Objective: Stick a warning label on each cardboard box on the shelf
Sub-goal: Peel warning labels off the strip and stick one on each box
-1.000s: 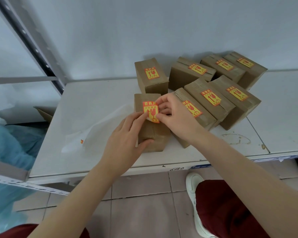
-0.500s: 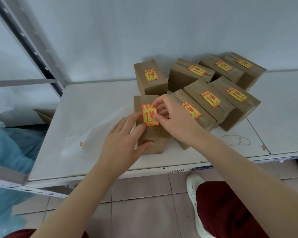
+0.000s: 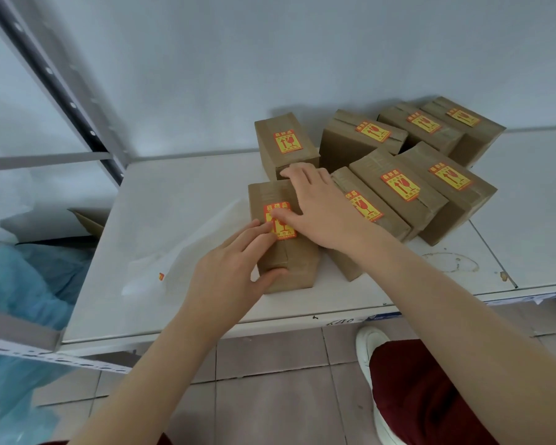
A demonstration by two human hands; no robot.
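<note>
While your flat right hand (image 3: 325, 213) spreads over the matte brown box (image 3: 302, 268), its thumb presses the red-and-yellow label (image 3: 286, 233) onto the taped top. Your left hand (image 3: 235, 277) lies open, with straight fingers at the label's 7 o'clock corner and the thumb against the near face. Seven labelled boxes (image 3: 376, 168) crowd 12 to 3 o'clock. Thin plastic (image 3: 190, 252) lies at 9 on the white shelf (image 3: 161, 200).

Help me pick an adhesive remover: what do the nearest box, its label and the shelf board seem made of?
Nearest box: brown cardboard, matte, with a shinier strip, likely packing tape, along its top. Label: probably coated paper or film, printed red and yellow. Shelf board: hard, pale grey, faintly glossy; painted metal or laminate, cannot tell which.
</note>
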